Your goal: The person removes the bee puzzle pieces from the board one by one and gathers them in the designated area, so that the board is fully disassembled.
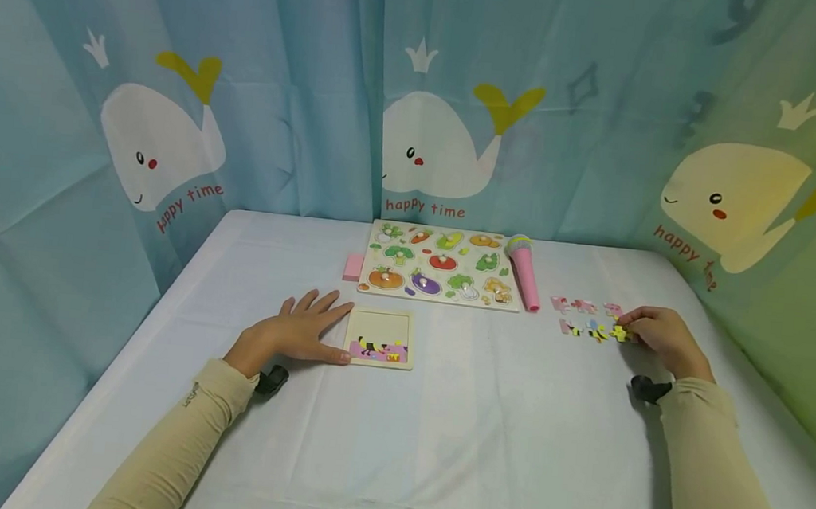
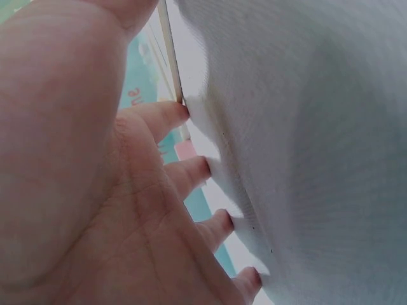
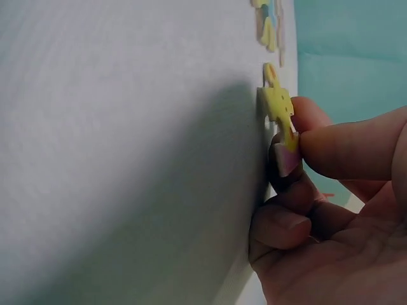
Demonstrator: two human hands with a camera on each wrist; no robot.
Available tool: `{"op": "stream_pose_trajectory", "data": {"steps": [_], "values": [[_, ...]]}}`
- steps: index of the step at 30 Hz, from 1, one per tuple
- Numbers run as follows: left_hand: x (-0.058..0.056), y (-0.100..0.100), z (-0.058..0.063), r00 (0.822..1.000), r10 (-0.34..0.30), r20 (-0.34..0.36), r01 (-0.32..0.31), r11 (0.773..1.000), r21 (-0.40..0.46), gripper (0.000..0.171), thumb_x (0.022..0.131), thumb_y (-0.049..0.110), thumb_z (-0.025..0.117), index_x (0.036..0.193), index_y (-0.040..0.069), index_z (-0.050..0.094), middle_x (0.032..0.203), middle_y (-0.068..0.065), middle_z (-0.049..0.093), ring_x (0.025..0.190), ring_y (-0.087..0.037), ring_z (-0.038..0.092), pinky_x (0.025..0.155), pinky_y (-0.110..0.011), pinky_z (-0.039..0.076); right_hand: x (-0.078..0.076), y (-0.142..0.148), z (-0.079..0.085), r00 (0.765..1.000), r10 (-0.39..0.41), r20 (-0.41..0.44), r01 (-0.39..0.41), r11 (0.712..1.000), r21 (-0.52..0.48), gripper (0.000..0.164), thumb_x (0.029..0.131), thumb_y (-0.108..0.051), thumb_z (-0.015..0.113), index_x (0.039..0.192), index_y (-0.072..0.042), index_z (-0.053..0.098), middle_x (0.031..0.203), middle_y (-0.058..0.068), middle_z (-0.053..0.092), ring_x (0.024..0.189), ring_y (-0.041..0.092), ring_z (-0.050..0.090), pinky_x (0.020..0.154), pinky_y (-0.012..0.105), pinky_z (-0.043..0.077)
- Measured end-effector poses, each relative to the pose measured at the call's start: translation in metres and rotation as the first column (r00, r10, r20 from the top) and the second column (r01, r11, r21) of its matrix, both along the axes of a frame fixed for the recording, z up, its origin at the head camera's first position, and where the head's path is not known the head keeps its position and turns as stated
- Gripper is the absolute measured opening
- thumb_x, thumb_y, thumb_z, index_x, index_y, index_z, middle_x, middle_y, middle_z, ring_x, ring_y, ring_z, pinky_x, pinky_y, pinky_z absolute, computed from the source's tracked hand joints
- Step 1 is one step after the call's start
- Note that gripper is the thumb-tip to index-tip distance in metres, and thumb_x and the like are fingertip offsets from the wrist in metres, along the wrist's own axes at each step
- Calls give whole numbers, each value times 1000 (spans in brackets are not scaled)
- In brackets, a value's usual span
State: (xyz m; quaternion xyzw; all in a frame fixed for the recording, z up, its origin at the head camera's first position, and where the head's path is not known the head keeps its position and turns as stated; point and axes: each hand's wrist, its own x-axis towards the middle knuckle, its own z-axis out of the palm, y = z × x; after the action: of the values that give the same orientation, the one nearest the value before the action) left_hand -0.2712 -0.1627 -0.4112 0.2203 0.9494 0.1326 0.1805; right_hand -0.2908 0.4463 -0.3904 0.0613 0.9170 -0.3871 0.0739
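Observation:
A small square wooden puzzle tray (image 1: 379, 324) lies on the table, its lower part filled with pink, yellow and black pieces. At its left edge my left hand (image 1: 301, 334) rests with spread fingers, thumb and index fingertip touching the frame. In the left wrist view, the fingertips (image 2: 175, 113) press on the cloth beside that edge. On the right, my right hand (image 1: 664, 336) pinches a yellow and pink puzzle piece (image 3: 288, 155) between thumb and fingers, close to the tabletop. Several loose puzzle pieces (image 1: 584, 307) lie in two rows left of this hand.
Behind the tray lies a vegetable peg puzzle board (image 1: 440, 297), with a pink toy microphone (image 1: 525, 276) along its right side. A pink block (image 1: 353, 267) sits at the board's left. A whale-print curtain (image 1: 325, 120) surrounds the white-covered table (image 1: 436, 448).

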Motion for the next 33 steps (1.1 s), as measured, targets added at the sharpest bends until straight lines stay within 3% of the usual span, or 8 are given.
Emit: {"op": "stream_pose_trajectory", "data": {"steps": [6,19,27,29,33], "values": [[0,1,-1,1000,10,14,-10,1000,2,104,95,64,71,173,16,21,178,-18,7,161,-48,-2,123,-73,1,-1,0,-4,1000,12,-10,-12,999,39,26,106,-5,47,114,12,64,100,9,63,89,23,53,72,32,48],[0,0,-2,1000,11,8,-11,1000,-6,104,95,64,71,173,17,21,178,-18,7,161,-48,-1,123,-73,1,-1,2,-5,1000,14,-17,-13,998,67,33,105,-6,43,125,14,60,111,19,60,97,31,51,76,36,45],[-1,0,-3,1000,6,10,-6,1000,-4,104,95,65,71,173,17,21,178,-18,7,161,-48,-1,123,-73,1,4,0,-5,995,-80,-55,78,996,-33,42,104,-8,41,136,17,54,92,12,59,76,21,56,64,33,50],[-1,0,-3,1000,6,9,-6,1000,-7,104,95,65,71,173,17,21,178,-18,7,161,-48,-1,123,-73,2,5,-3,-2,994,-84,-68,81,996,-40,43,108,-12,42,138,17,53,96,14,60,75,18,57,64,32,52],[-1,0,-2,1000,7,6,-7,1000,-11,104,95,65,70,173,17,21,178,-18,8,161,-48,-1,122,-73,2,5,-16,7,995,-66,-80,64,998,-26,49,115,-22,41,143,16,51,121,26,58,86,18,60,70,31,56]]}}
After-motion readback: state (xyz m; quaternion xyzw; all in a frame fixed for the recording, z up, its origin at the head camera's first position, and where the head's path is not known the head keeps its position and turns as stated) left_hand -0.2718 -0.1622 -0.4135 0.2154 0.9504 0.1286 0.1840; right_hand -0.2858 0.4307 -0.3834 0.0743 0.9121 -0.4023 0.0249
